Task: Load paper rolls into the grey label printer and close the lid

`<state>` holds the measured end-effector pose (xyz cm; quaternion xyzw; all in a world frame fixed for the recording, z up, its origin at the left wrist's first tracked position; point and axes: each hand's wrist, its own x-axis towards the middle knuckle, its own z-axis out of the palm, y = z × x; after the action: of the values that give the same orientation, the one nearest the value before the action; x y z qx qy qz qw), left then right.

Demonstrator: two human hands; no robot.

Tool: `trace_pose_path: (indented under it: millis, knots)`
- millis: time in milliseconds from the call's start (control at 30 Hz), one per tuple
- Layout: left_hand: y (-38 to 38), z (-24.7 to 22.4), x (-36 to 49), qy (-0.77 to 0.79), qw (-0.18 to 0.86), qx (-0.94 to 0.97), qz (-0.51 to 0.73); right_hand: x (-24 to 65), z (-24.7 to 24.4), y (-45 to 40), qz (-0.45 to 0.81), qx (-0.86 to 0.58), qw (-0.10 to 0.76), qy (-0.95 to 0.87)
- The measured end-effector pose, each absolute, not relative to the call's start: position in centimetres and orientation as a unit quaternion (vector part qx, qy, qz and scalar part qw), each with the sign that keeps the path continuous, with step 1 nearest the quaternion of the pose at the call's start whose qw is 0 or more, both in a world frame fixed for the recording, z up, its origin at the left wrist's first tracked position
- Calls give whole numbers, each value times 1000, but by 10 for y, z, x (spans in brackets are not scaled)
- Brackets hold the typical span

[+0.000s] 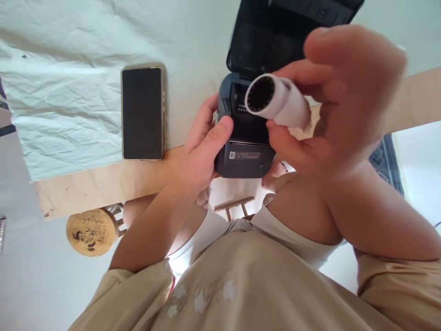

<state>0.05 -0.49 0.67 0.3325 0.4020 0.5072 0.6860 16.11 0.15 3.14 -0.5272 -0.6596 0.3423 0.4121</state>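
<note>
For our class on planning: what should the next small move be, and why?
Probably lower the white paper roll into the dark-grey plastic device: its black lid is open, the left hand holds the device, and the right hand has the roll near its bay.

The opening of a dark grey, round-cornered plastic device [241, 133] is partly blocked by a white roll with a dark hollow core [292, 108], gripped in the right hand [351, 101]. The far side is walled off by a raised black plastic lid [268, 41], the left by the left hand [203, 154]. Passage is left over the wrinkled pale green cloth [196, 55], between the lid and a black-screened phone in a clear case [142, 112].
</note>
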Motion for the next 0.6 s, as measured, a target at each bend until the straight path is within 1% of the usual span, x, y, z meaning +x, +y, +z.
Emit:
trace_pose_path:
  millis: [67,133,200,300,367,500,600]
  knots:
    - [-5,3,-1,388,688,348,505,157,33,2,215,-509,360,-752]
    - [-5,1,-2,385,687,349,507,156,32,3,96,-496,322,-801]
    - [-6,1,-3,389,692,344,502,158,29,5,47,-475,325,-816]
    - [-7,1,-2,389,698,341,495,162,27,6,17,-432,347,-832]
    - [-8,1,-2,380,695,345,503,163,27,5,3,-429,357,-830]
    - [-8,1,-5,367,692,352,513,162,27,-4,24,-379,375,-846]
    - [-6,3,-9,387,686,399,470,159,23,-9,20,-342,355,-870]
